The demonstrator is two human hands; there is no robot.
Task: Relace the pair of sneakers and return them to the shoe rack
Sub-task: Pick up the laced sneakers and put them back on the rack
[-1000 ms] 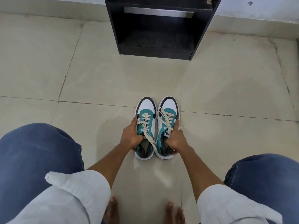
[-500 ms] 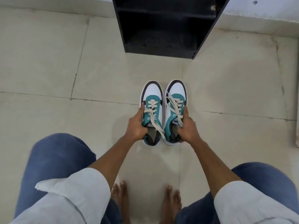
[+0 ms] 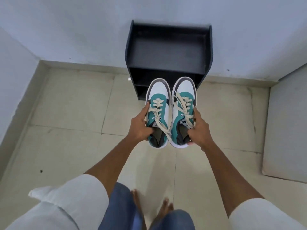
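Head view looks down on two bare hands, each gripping one shoe. Fingers of the left hand [image 3: 140, 128] curl over the outer collar of the left teal, white and grey lace-up sneaker [image 3: 157, 112], with the thumb laid along its outer side and the fingertips tucked into the shoe opening. Fingers of the right hand [image 3: 200, 130] wrap the outer side of the right teal, white and grey lace-up sneaker [image 3: 182, 110] in the same way, thumb up along the side, fingertips closed into the opening and under the heel. Both sneakers are held in the air, side by side and nearly touching, toes pointing away, cream laces [image 3: 166, 130] threaded through the eyelets with loose ends trailing towards the heels. Beyond the toes, against the pale far wall [image 3: 83, 30], stands a black open-fronted wooden shoe rack [image 3: 167, 52]; the toes overlap its lower front in this view. Forearms run back to rolled white sleeves [image 3: 79, 196]. Below are blue trousers [image 3: 121, 209] and bare feet [image 3: 166, 208] on the beige tiled floor [image 3: 66, 130]. A pale cushion [image 3: 289, 130] lies at the right.
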